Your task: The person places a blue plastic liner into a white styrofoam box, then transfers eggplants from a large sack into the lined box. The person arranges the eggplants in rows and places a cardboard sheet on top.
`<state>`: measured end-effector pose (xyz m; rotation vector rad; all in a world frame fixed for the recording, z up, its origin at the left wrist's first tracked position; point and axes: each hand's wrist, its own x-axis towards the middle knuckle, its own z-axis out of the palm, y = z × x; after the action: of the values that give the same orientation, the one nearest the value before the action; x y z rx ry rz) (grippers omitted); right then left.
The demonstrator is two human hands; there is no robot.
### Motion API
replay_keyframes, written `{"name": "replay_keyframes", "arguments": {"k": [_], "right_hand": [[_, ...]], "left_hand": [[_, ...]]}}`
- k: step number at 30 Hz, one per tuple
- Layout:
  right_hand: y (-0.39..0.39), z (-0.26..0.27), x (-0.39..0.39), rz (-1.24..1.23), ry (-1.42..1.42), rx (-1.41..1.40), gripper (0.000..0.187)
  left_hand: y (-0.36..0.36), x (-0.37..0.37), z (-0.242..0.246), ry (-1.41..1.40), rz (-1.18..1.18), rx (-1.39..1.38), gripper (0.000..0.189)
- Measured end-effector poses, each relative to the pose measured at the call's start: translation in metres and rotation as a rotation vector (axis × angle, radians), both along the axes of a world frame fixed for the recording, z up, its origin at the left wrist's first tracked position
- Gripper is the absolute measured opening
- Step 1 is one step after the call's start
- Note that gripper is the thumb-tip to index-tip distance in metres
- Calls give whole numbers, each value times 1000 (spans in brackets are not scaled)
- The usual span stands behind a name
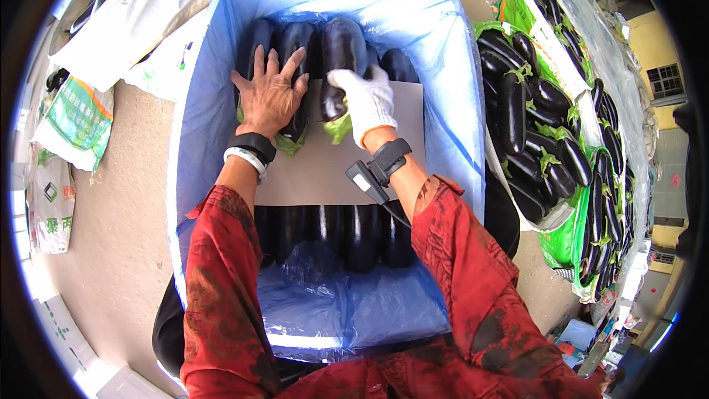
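Observation:
A crate lined with blue plastic film [432, 27] stands before me. Inside, a sheet of grey-brown paper or card [327, 177] lies over a row of eggplants [363, 238], whose dark ends show at the near side. My left hand [271, 91], bare, rests with spread fingers on two eggplants [296, 39] at the far left of the crate. My right hand [365, 100], in a white knitted glove, grips an eggplant [343, 44] near its green cap, which points towards me. Another eggplant [400, 65] lies to its right, partly under the sheet's far edge or behind it; which, I cannot tell.
Open bags full of eggplants [515, 116] stand close to the crate's right side. A white sack [149, 16] lies at the upper left, with printed bags [77, 116] below it. White boxes [66, 332] are at the lower left.

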<state>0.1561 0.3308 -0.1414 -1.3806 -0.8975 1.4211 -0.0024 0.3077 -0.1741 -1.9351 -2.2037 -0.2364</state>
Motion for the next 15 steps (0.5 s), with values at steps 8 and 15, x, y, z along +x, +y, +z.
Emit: {"name": "replay_keyframes", "arguments": {"k": [8,15], "right_hand": [[-1,-12,-1,386,-893,327,92],[22,8,5,556,-842,63,89]], "left_hand": [[0,-2,10,-40,17,-154,51],[42,25,11,-400,-364,-168,48]]}}
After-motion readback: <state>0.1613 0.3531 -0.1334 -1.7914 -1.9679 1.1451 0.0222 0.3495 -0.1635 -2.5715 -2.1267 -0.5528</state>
